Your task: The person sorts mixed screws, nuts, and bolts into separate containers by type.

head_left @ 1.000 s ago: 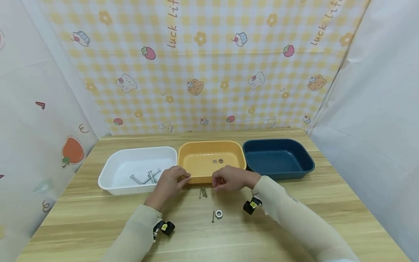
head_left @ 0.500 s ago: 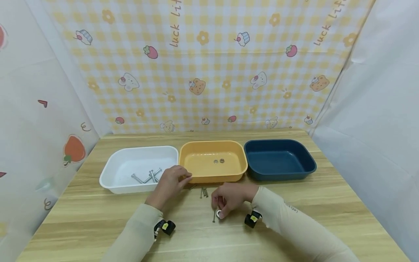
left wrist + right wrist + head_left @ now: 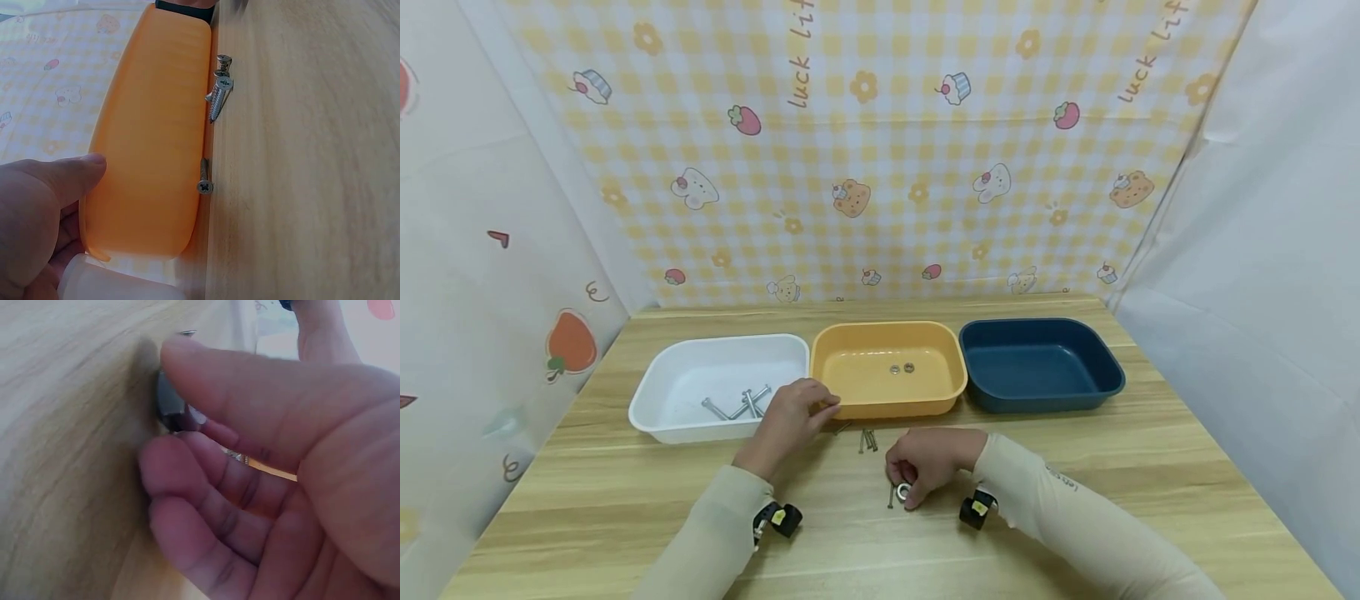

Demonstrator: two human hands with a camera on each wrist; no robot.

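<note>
My left hand (image 3: pixel 788 421) pinches the front left rim of the yellow tray (image 3: pixel 898 409); in the left wrist view its thumb (image 3: pixel 78 176) lies on the outer wall and the fingers are partly hidden. Down on the table, my right hand (image 3: pixel 934 458) has thumb and fingers around a large steel nut (image 3: pixel 904 492). The right wrist view shows that nut (image 3: pixel 172 403) between thumb and fingertips, close to the wood. A single screw (image 3: pixel 891 497) lies just left of it. Two small nuts (image 3: pixel 909 367) rest inside the yellow tray.
Several screws (image 3: pixel 869 440) lie along the yellow tray's front, one of them (image 3: pixel 204 181) apart from the others. To the left stands a white tray (image 3: pixel 662 433) holding several bolts (image 3: pixel 748 403). A dark blue tray (image 3: pixel 1045 402) stands to the right.
My right hand has come down and toward me from the yellow tray's front edge to the large nut, and its fingers have closed around it. The left hand stays on the rim.
</note>
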